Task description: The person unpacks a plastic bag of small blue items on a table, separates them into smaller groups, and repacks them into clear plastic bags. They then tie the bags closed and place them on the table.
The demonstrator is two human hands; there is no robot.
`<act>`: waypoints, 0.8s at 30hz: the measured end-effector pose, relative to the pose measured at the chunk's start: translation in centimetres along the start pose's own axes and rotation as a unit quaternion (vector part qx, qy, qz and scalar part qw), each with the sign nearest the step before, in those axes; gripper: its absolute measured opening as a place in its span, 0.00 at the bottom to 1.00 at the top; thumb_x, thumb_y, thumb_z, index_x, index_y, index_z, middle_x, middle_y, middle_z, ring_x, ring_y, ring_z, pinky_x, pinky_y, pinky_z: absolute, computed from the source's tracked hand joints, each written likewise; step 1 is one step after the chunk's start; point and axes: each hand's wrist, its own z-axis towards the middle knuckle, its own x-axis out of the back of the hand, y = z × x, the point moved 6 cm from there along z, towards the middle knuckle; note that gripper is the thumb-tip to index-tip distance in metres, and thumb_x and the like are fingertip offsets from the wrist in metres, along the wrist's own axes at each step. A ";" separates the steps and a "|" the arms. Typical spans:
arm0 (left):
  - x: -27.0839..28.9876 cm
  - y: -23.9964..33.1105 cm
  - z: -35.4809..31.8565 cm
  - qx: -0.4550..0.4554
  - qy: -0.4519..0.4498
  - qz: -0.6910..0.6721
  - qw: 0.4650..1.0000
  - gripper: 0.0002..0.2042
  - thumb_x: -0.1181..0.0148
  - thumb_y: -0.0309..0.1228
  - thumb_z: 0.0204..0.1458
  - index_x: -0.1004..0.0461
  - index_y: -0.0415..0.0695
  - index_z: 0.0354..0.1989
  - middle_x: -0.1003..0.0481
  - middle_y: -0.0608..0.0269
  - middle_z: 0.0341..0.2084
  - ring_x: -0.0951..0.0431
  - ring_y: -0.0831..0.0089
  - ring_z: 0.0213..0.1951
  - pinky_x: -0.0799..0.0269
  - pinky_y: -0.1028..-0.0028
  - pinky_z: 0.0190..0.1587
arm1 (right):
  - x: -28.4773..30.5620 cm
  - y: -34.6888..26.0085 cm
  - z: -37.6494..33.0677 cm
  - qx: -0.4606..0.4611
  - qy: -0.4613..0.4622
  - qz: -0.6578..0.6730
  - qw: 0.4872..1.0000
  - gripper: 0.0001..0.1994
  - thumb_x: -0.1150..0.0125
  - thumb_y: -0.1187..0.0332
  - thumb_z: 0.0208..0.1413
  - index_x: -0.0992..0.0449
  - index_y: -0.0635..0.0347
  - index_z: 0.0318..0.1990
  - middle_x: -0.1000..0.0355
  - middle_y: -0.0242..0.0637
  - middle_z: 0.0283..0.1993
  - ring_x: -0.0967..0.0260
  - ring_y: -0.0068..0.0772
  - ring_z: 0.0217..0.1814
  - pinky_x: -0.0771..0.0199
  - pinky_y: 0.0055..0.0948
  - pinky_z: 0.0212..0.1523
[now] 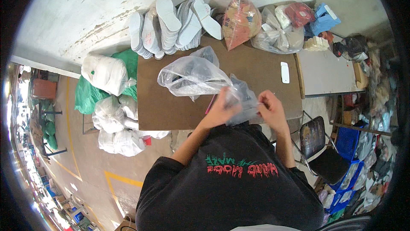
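Head view shows a small crumpled clear plastic bag (242, 103) with something dark inside, held at the near edge of the brown rectangular surface (171, 107), just in front of the person's chest. The left hand (222, 107) is clenched on the bag's left side, and the right hand (269, 108) pinches its right edge with fingers closed on the film. Whether the bag's mouth is being opened or closed I cannot tell, since the plastic bunches between both hands.

Just beyond it, touching or nearly so, lies a larger puffed clear plastic bag (192, 76) holding dark flat pieces; it rests unheld on the surface. Judging by this, the work seems midway: one bag is in hand, and the larger one looks part filled.

At the far edge stand stacks of white and grey shoe insoles (171, 26), seemingly not yet bagged. To their right sit an orange-tinted filled plastic bag (241, 19) and a knotted clear bag of mixed items (277, 30). A small white oblong object (285, 72) lies alone near the right edge. White stuffed sacks (111, 103) are piled on the floor to the left.
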 end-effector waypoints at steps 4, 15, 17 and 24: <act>-1.8 0.6 -0.4 0.053 -0.127 0.094 0.986 0.29 0.31 0.33 0.52 0.36 0.39 0.60 0.22 0.43 0.44 0.20 0.52 0.51 0.28 0.62 0.53 | -2.8 -3.0 1.5 0.142 -0.044 -0.017 0.989 0.11 0.37 0.73 0.56 0.30 0.62 0.45 0.26 0.39 0.36 0.27 0.31 0.39 0.27 0.32 0.45; 2.3 -1.9 0.1 0.065 0.109 -0.338 0.932 0.21 0.47 0.25 0.66 0.45 0.44 0.64 0.27 0.59 0.45 0.25 0.73 0.45 0.26 0.68 0.48 | -8.7 9.2 4.2 -0.075 -0.088 0.251 0.961 0.16 0.51 0.59 0.71 0.24 0.63 0.48 0.22 0.46 0.51 0.27 0.44 0.58 0.35 0.40 0.64; 2.8 -2.3 -0.1 0.099 0.159 -0.373 0.909 0.17 0.50 0.26 0.68 0.42 0.45 0.62 0.26 0.61 0.40 0.26 0.73 0.39 0.27 0.69 0.47 | -8.2 9.9 5.1 -0.072 -0.102 0.483 0.866 0.17 0.56 0.58 0.74 0.26 0.62 0.49 0.22 0.43 0.50 0.27 0.43 0.56 0.33 0.39 0.63; -1.6 -0.7 0.0 0.051 -0.154 -0.091 0.982 0.14 0.47 0.29 0.66 0.36 0.41 0.57 0.28 0.67 0.28 0.28 0.78 0.31 0.30 0.72 0.38 | -9.3 12.6 5.9 0.050 -0.228 -0.003 0.972 0.13 0.48 0.69 0.62 0.26 0.62 0.52 0.21 0.41 0.48 0.25 0.42 0.52 0.28 0.38 0.56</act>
